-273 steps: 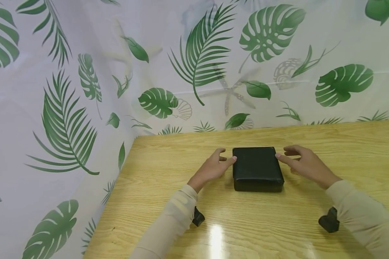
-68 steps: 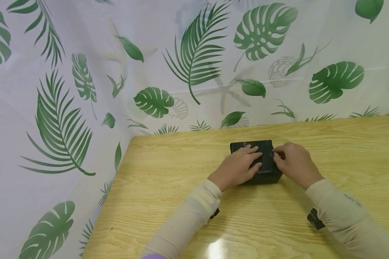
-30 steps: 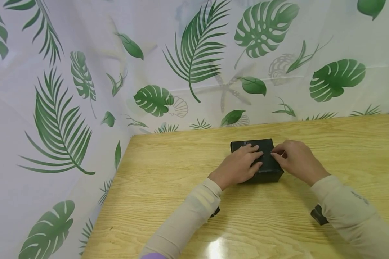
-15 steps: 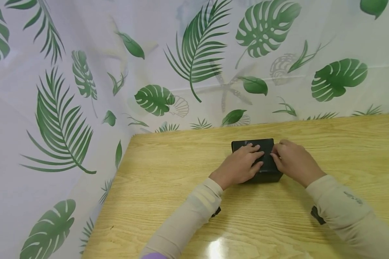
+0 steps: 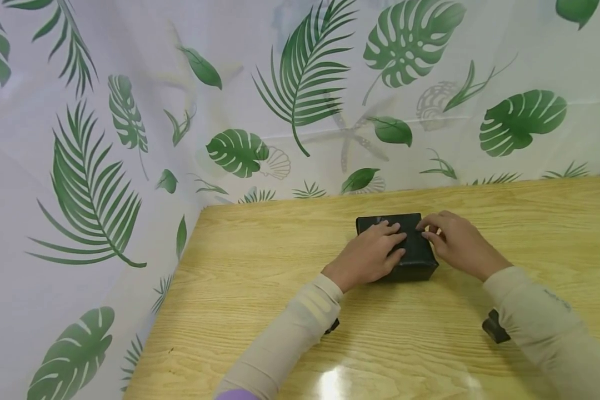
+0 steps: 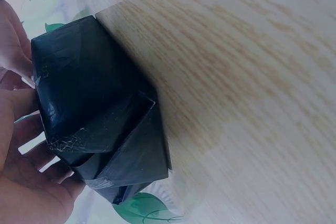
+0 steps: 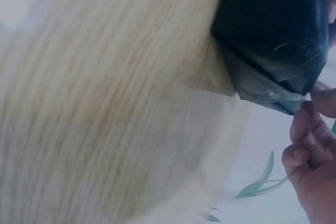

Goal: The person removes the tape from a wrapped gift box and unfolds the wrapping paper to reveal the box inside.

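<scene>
A box wrapped in black plastic (image 5: 409, 251) lies on the table, its end folds visible in the left wrist view. My left hand (image 5: 367, 256) rests on its top with the fingers spread; in the left wrist view the left hand (image 6: 26, 182) lies along the box's side. At the box's right edge is my right hand (image 5: 457, 241), its fingers bent and thumb near the index fingertip. The right wrist view shows those fingertips (image 7: 301, 124) pinching at the end of a strip of clear tape (image 7: 278, 96) on the folded end. Part of the top is hidden under my left hand.
The box stands on a wood-grain table (image 5: 260, 255), near its back edge. A white leaf-print cloth (image 5: 300, 100) hangs behind and to the left. Black wrist devices (image 5: 495, 326) sit under the beige sleeves (image 5: 287, 339).
Earlier my hands were at both sides of the box; my left hand then came onto its top. Over the last second my right fingertips shifted slightly along the right edge, away from me.
</scene>
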Tool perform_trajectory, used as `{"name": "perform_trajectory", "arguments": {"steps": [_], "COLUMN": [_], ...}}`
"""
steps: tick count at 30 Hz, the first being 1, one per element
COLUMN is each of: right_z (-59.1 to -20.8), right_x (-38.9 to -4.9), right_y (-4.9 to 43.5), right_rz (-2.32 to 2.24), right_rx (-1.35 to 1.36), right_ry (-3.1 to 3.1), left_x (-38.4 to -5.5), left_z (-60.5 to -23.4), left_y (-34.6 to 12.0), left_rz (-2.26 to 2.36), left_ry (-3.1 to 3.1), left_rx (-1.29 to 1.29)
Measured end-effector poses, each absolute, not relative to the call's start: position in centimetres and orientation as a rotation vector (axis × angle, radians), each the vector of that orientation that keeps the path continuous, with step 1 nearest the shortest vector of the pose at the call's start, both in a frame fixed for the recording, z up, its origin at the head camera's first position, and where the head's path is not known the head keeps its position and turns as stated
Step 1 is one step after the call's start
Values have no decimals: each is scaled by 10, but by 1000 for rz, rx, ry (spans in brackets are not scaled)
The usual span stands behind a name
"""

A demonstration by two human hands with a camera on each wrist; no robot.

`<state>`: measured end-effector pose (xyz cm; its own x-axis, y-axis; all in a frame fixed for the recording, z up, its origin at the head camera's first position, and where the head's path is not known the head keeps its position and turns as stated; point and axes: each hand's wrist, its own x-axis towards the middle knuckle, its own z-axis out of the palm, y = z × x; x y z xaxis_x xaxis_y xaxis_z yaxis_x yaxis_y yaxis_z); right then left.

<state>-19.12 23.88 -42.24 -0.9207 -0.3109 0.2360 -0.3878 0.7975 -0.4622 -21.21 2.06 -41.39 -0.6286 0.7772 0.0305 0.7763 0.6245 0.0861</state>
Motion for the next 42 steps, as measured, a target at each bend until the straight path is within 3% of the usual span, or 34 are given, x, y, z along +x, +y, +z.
{"name": "perform_trajectory", "arguments": {"steps": [42], "right_z": [-430], "right_x": [-191], "right_y": [254], "right_rz": [710], "right_rx": [807], "right_ry": [-2659], "left_x": [-214], "left_z": [-414], "left_y": [20], "left_rz": [150], "left_ry": [2805], "left_rx": [1344]}}
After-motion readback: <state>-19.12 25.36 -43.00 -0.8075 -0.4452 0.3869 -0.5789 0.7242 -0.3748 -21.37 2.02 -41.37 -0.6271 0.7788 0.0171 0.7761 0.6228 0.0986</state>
